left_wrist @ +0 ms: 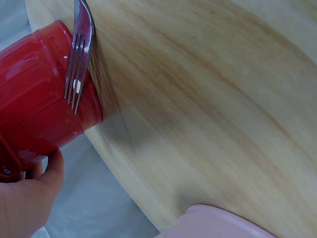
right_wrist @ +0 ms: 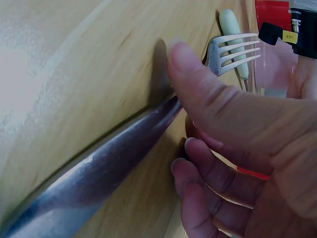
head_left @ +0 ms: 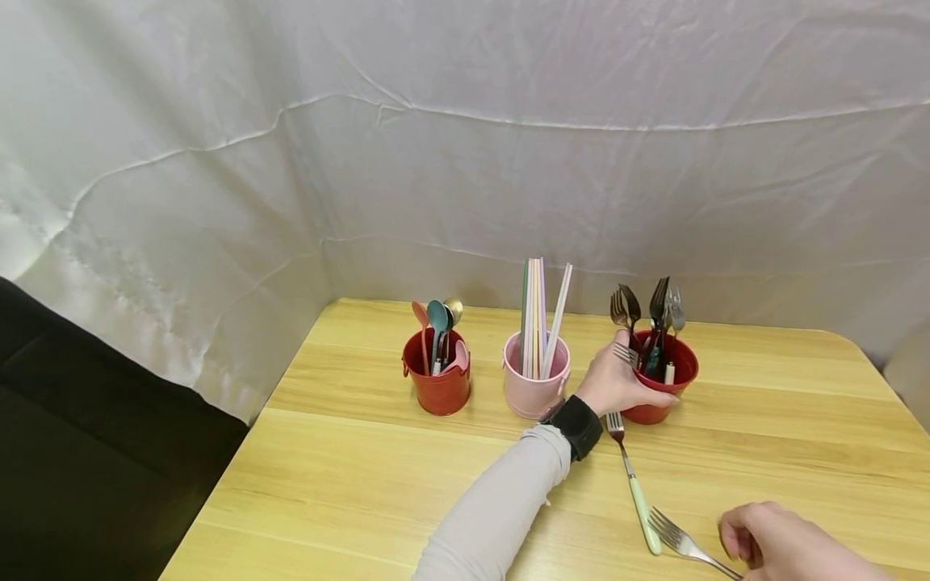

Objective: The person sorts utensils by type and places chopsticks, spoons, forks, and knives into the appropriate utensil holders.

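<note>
The left hand [head_left: 617, 383] is curled round the near side of a red bucket [head_left: 664, 391] full of forks, thumb and fingers wrapped on its wall; the left wrist view shows the palm against the red wall [left_wrist: 34, 114] with 1 fork's tines [left_wrist: 77, 74] hanging over the rim. It also seems to pinch a fork [head_left: 623, 353] at the rim, though I cannot tell for sure.

The right hand [head_left: 781, 542] sits low at the near edge of the bench [head_left: 363, 476], fingers curled round the handle of a silver fork [head_left: 679, 539], whose tines point away from the hand toward the left. In the right wrist view the thumb [right_wrist: 208, 94] presses along that handle [right_wrist: 99, 168].

Just left of the right hand lies a fork with a pale green handle [head_left: 635, 484], its tines pointing at the red bucket under the left hand.

Left of the left hand stand a pink bucket of chopsticks [head_left: 536, 379], touching the wrist, and further off a 2nd red bucket of spoons [head_left: 437, 379].
</note>
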Tool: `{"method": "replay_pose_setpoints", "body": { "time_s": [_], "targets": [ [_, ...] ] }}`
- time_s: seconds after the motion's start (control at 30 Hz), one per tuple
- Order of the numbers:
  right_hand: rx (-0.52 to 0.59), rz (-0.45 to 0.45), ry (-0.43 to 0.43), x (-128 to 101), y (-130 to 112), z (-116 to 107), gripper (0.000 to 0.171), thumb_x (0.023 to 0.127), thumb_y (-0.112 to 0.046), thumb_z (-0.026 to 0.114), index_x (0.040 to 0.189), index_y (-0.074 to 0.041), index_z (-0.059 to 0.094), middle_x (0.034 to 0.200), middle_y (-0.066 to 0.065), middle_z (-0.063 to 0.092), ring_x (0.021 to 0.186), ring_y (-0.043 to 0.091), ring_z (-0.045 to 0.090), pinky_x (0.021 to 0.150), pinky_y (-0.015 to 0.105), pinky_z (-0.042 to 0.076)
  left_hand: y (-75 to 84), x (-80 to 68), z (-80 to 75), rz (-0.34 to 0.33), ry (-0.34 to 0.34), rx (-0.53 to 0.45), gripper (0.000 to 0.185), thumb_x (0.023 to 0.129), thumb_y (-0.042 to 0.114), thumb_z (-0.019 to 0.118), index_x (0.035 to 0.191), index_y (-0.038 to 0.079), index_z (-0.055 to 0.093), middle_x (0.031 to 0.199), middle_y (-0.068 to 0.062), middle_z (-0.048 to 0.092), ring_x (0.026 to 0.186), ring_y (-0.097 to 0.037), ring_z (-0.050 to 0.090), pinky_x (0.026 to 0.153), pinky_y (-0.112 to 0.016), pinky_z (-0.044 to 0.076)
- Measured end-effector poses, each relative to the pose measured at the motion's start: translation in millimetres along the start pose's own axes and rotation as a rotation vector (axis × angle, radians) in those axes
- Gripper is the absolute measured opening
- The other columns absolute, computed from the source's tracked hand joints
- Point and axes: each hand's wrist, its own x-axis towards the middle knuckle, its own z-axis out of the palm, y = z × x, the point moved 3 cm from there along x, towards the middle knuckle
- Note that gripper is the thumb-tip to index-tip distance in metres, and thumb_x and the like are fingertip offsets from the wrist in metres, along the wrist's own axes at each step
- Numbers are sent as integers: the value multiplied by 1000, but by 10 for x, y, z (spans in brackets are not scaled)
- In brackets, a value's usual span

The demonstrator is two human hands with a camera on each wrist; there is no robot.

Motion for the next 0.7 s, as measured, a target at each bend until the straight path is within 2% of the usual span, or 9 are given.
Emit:
{"method": "replay_pose_setpoints", "body": {
  "time_s": [0.13,0.23,0.4,0.57,0.7],
  "targets": [
    [-15,-6,15,-7,-7,-4,25,66,-9,78,70,-18,55,65,-21,40,58,-7,37,49,18,26,2,-1,0,-4,-3,-18,89,62,20,98,135,19,46,130,5,67,115,-2,62,101,-18,47],
    [12,6,6,-9,-8,-7,22,68,-8,77,68,-18,57,63,-21,43,57,-7,39,49,18,28,6,-3,-2,-2,-4,-22,89,63,20,98,135,19,46,130,5,67,115,-2,62,101,-18,48],
    [80,13,-16,10,-6,-24,22,79,-20,81,69,-18,61,63,-21,48,57,-7,43,49,18,33,13,-6,-4,1,-4,-22,89,63,20,98,135,19,46,130,4,67,116,-2,62,101,-18,47],
    [16,32,3,54,1,-70,24,85,-35,77,72,-23,60,66,-20,49,61,-7,41,53,20,31,20,-10,-4,-9,0,-25,89,63,20,98,135,19,46,130,5,67,116,-2,62,101,-18,48],
    [-17,31,8,81,0,-86,24,87,-36,75,73,-25,60,66,-20,47,61,-7,39,54,20,30,25,-14,-7,-18,2,-26,87,62,20,98,133,19,47,130,4,67,116,-2,62,101,-18,48]
  ]
}}
